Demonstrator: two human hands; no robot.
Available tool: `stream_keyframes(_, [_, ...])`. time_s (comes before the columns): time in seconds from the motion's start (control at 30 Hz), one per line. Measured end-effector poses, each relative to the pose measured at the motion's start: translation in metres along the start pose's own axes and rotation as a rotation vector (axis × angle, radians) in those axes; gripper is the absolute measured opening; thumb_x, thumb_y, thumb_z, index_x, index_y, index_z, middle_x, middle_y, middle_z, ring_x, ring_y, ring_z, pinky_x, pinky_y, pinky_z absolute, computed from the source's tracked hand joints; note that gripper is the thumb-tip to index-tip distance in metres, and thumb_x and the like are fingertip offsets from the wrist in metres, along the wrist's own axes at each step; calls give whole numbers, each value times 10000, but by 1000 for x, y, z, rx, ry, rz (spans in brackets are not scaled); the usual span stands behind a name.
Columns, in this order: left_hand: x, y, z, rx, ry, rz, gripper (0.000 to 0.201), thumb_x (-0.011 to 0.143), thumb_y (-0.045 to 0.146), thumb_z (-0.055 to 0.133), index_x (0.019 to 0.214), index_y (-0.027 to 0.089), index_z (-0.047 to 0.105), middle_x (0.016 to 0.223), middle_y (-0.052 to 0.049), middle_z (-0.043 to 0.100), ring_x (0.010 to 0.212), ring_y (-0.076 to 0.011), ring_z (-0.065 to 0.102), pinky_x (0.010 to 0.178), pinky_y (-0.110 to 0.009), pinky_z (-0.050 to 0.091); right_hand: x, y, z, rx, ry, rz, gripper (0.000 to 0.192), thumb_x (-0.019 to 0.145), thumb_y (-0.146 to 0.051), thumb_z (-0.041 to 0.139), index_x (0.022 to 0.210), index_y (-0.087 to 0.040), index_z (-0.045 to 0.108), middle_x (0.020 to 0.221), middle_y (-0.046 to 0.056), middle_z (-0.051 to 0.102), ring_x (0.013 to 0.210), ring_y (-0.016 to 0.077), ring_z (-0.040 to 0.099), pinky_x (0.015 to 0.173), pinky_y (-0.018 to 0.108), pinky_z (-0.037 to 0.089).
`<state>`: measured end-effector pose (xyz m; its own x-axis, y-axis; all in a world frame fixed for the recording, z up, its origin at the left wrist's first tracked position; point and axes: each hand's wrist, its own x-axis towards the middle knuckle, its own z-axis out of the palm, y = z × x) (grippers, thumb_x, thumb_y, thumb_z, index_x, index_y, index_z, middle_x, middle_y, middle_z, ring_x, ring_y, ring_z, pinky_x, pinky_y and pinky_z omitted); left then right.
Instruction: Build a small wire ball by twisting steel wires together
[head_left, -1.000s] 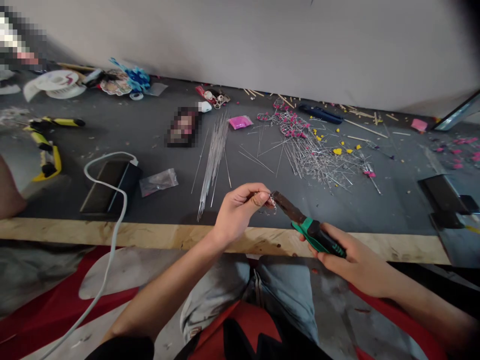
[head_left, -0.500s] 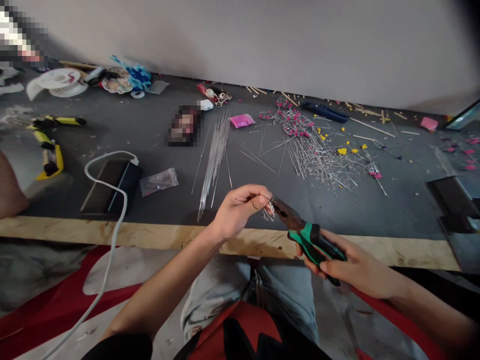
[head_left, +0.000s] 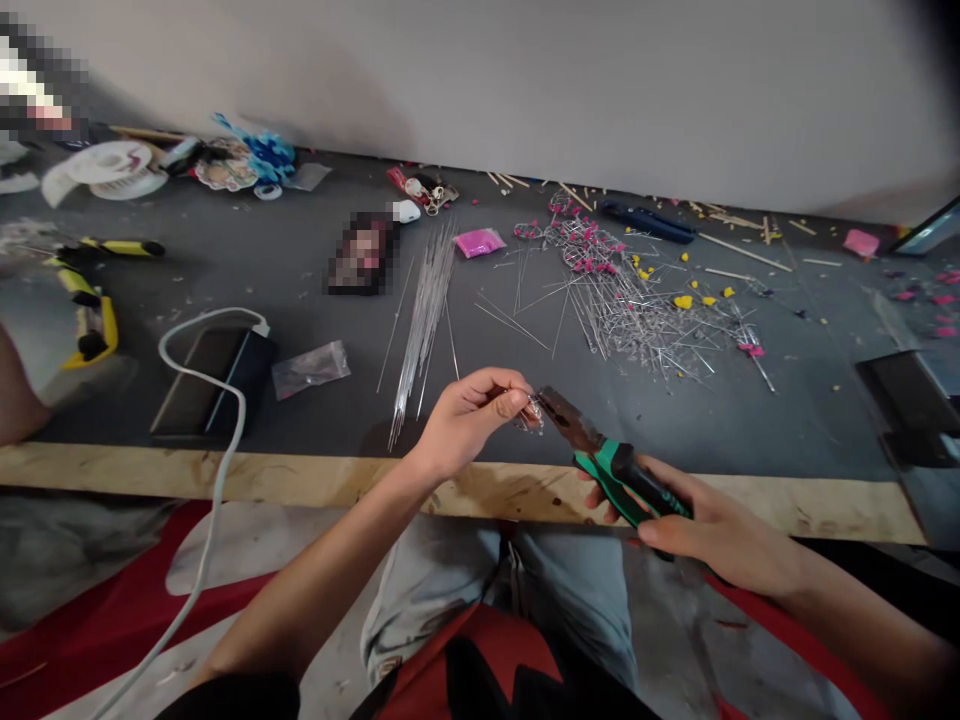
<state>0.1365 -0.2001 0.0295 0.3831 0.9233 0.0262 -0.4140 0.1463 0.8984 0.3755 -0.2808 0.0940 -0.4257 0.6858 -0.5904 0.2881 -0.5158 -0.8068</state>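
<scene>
Between thumb and fingertips, my left hand (head_left: 472,420) pinches a small piece of bent silvery wire (head_left: 534,415) above the table's front edge. My right hand (head_left: 705,520) is wrapped round the green and black handles of a pair of pliers (head_left: 600,445). The dark, rusty-looking jaws point up and left, close beside the wire; I cannot tell whether they touch it. Beyond my left hand lies a bundle of straight wires (head_left: 424,320). A heap of bent wire pieces (head_left: 637,310), some with pink bits, spreads farther right.
At the left are a black power bank (head_left: 214,380) with a white cable (head_left: 225,450), a clear plastic bag (head_left: 311,370) and yellow-handled pliers (head_left: 86,290). A pink packet (head_left: 480,243) and a dark blue tool (head_left: 649,222) lie farther back. Another person's arm (head_left: 19,390) shows at the left edge.
The plier jaws have shifted slightly to the left and up beside the wire. My left hand has moved a little left, still pinching the wire; the view has shifted slightly.
</scene>
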Motion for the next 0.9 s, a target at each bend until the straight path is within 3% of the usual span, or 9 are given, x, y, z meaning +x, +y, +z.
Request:
stream_keyframes(0.1, [0, 1, -3, 176, 15, 128, 122, 820, 277, 614, 860, 164, 639, 777, -39, 678, 739, -130, 643, 696, -274, 539, -5, 4, -5, -25, 67, 44, 587, 771, -352, 609, 1325, -262, 437, 1260, 77, 565, 1164, 264, 516, 1040, 464, 336])
stream_keyframes(0.2, [-1, 2, -7, 486, 58, 435, 77, 823, 176, 600, 875, 184, 657, 872, -45, 682, 871, -147, 646, 785, -298, 535, -11, 11, -8, -67, 149, 89, 667, 740, -387, 633, 1358, -278, 405, 1318, 65, 528, 1202, 303, 477, 1068, 501, 286])
stream_keyframes(0.3, [-4, 1, -12, 763, 93, 770, 211, 805, 70, 581, 934, 217, 659, 936, -29, 674, 918, -143, 642, 798, -298, 544, -15, 15, -5, -84, 154, 94, 686, 723, -398, 638, 1360, -277, 414, 1371, 57, 483, 1270, 322, 405, 1097, 500, 230])
stream_keyframes(0.37, [-7, 0, -14, 870, 81, 900, 281, 794, 35, 567, 974, 233, 651, 993, -28, 664, 954, -152, 638, 793, -304, 556, -16, 14, -1, -91, 118, 94, 684, 738, -392, 624, 1372, -265, 399, 1400, 62, 449, 1303, 314, 366, 1109, 493, 206])
stream_keyframes(0.53, [-13, 0, -9, 910, 0, 938, 305, 791, 12, 546, 986, 227, 641, 991, -34, 667, 1029, -188, 625, 840, -355, 561, -16, 9, 11, -76, 11, 40, 632, 789, -338, 586, 1384, -265, 382, 1438, 55, 403, 1347, 268, 318, 1131, 449, 175])
stream_keyframes(0.9, [-23, 2, -8, 978, -83, 958, 366, 740, 11, 629, 1047, 211, 620, 1054, -46, 678, 1075, -201, 609, 890, -385, 553, -19, 15, 21, -97, 21, -75, 559, 834, -282, 541, 1372, -296, 389, 1382, 42, 463, 1321, 250, 361, 1100, 416, 257])
